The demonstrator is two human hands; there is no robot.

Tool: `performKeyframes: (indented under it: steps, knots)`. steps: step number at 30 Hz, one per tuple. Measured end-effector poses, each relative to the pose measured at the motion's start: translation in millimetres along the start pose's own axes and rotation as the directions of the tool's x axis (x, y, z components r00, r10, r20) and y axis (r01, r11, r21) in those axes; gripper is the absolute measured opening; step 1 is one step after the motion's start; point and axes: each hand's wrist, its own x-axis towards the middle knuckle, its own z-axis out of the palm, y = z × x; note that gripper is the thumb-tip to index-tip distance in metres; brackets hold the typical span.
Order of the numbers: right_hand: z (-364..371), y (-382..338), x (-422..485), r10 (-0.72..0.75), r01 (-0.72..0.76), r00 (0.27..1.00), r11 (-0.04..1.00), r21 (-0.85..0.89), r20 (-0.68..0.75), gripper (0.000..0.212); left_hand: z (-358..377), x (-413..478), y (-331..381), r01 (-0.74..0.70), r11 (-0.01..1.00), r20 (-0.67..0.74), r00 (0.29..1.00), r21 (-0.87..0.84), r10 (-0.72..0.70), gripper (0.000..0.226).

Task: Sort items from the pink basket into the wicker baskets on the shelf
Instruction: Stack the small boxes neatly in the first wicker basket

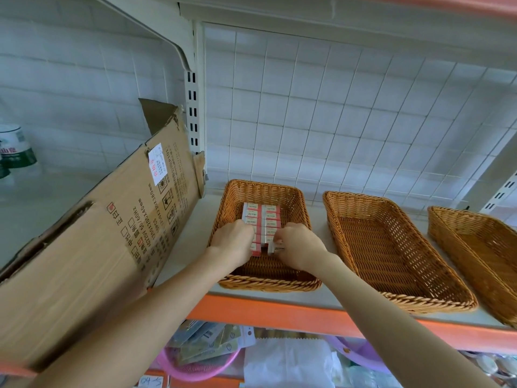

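Observation:
Three wicker baskets stand in a row on the shelf. The left wicker basket [296, 284] holds two neat columns of small red and white boxes [261, 217]. Both my hands are inside it at the near end of the rows. My left hand [233, 240] has its fingers curled round the nearest box of the left column. My right hand [298, 243] pinches the nearest box of the right column. The middle wicker basket [391, 247] and the right wicker basket [481, 247] hold nothing. The pink basket [195, 369] sits on the shelf below, with several flat packets in it.
A large cardboard box [92, 247] leans on the shelf just left of the baskets. The orange shelf edge [279, 315] runs under my forearms. A wire grid [349, 113] backs the shelf. Bottles [15, 152] stand at far left. White bags [288, 362] lie below.

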Motion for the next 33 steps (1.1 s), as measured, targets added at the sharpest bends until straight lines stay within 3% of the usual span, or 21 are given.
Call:
performKeyframes:
  steps: [5,11,21,29,33]
  knots:
    - [3.6,-4.0,4.7,0.010,-0.008,0.999,0.998,-0.065,0.036,0.021,3.0,1.8,-2.5,0.006,1.000,0.027,1.000,-0.003,-0.006,0.029]
    - [5.1,-1.7,8.6,0.014,-0.010,0.999,0.995,-0.103,0.043,0.012,4.2,2.6,-3.7,0.001,1.000,0.030,1.000,-0.001,-0.001,0.023]
    - [8.9,-5.6,14.5,-0.002,0.006,0.999,0.996,-0.086,0.041,0.011,5.0,3.8,-2.7,0.013,1.000,0.018,1.000,0.006,-0.013,0.023]
    - [9.8,-6.3,14.0,0.005,-0.002,1.000,0.996,-0.090,0.031,0.009,4.0,3.3,-1.9,0.021,1.000,0.033,0.999,0.018,-0.022,0.036]
    - [8.8,-7.2,13.0,0.001,0.002,1.000,0.996,-0.090,0.029,0.012,2.4,1.2,-1.1,0.017,0.999,0.036,0.999,0.030,-0.018,0.026]
